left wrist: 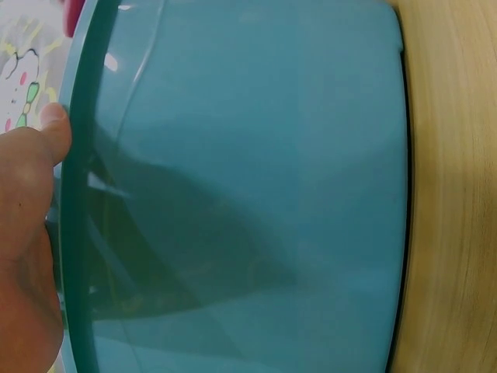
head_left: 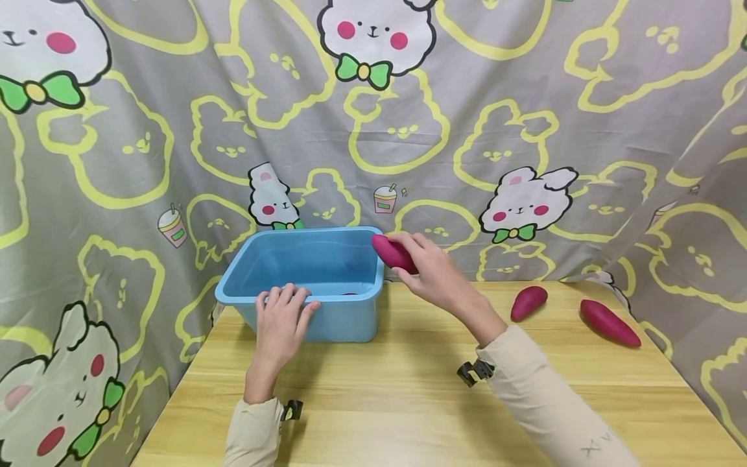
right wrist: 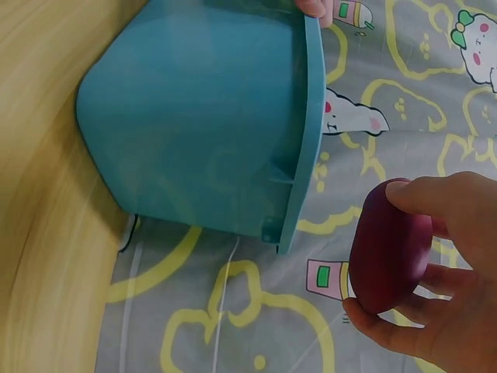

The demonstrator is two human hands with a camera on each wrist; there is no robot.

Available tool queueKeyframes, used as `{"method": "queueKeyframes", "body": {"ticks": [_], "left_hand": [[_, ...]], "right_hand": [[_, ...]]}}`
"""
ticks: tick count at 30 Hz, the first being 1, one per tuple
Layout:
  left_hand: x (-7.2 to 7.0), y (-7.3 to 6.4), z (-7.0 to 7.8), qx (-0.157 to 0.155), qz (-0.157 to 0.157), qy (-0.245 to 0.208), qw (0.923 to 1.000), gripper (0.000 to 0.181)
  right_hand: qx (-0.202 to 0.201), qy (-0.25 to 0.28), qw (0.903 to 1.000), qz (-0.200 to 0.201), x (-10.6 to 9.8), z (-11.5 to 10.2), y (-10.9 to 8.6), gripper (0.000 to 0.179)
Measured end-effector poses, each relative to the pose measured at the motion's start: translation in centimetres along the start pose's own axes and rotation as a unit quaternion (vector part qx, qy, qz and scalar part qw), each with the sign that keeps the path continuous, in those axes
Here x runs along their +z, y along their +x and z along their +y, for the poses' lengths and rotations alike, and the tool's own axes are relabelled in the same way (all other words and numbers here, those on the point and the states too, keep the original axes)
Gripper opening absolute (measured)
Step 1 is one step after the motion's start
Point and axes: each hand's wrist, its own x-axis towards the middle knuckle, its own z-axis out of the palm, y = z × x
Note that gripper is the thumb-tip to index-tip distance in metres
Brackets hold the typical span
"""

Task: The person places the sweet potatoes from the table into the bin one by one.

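Right hand (head_left: 434, 272): smooth, plump magenta sweet potato (right wrist: 387, 249) held between thumb and fingers | raised near right end of blue bin (head_left: 335, 322), above rim level | front rim gripped by left hand (head_left: 281, 327) | two tapered sweet potatoes (head_left: 609, 323) seen on wooden table (head_left: 373, 408)

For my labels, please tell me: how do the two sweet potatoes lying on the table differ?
In the head view, the left sweet potato looks shorter, the right sweet potato longer. The left one's far end points right; the right one's, left. Both are purplish-red.
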Motion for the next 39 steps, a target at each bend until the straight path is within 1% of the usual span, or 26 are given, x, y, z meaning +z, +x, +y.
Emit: {"method": "queueKeyframes", "body": {"ticks": [5,13,16,19,25,30,35,39], "left_hand": [[0.1,0.0,0.0,-0.001,-0.001,0.0,1.0,0.023],[0.1,0.0,0.1,-0.001,0.003,0.0,1.0,0.022],[0.1,0.1,0.1,-0.003,0.0,0.001,1.0,0.023],[0.0,0.1,0.2,-0.004,-0.002,0.003,1.0,0.023],[0.1,0.1,0.1,0.0,0.0,0.003,1.0,0.023],[0.1,0.0,0.0,0.0,0.002,0.003,1.0,0.024],[0.1,0.0,0.0,0.001,0.002,0.001,1.0,0.023],[0.1,0.1,0.0,0.0,0.002,0.002,1.0,0.024]], "right_hand": [[0.005,0.005,1.0,-0.006,0.5,-0.4,0.4,0.056],[-0.019,0.025,0.9995,0.005,1.5,-0.7,1.2,0.051],[-0.026,0.038,0.999,0.003,1.9,-0.8,1.4,0.051],[-0.03,0.038,0.9988,-0.005,2.3,-1.0,1.6,0.052],[-0.027,0.032,0.9989,-0.02,2.9,-1.5,2.0,0.053],[-0.024,0.033,0.9989,-0.023,3.4,-2.1,2.5,0.053],[-0.015,0.04,0.9987,-0.028,4.0,-2.5,3.0,0.049],[-0.009,0.042,0.9982,-0.042,4.4,-2.9,3.2,0.049]]}}
